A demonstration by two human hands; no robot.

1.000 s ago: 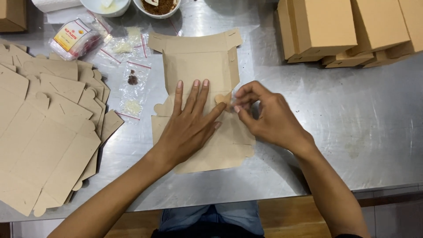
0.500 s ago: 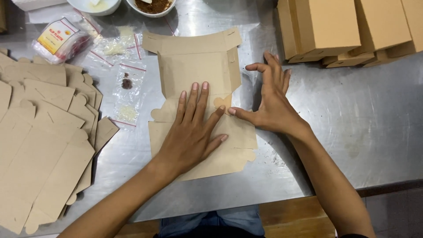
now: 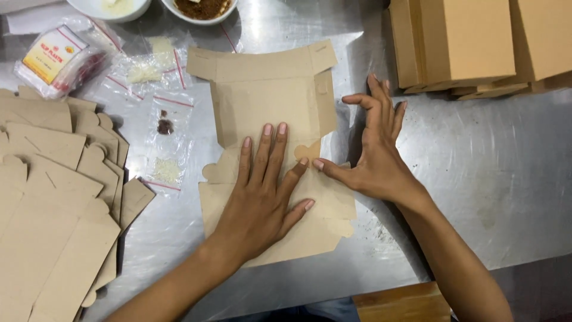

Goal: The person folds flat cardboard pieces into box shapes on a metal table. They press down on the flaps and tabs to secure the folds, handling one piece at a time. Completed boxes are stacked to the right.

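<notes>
Cardboard blank (image 3: pixel 268 107) flat under left hand (image 3: pixel 262 197)

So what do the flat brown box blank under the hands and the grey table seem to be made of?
The flat brown box blank looks like matte kraft cardboard: dull tan, with creased fold lines and die-cut tabs. The left hand presses it flat; the right hand rests at its edge. The grey table appears to be brushed stainless steel: it shows soft glare and fine scuffs.

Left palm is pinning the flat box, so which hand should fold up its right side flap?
Probably the right hand: it lies open beside the box blank's right edge, thumb touching the card, fingers along the side flap. The left hand is flat on the middle, holding it down.
</notes>
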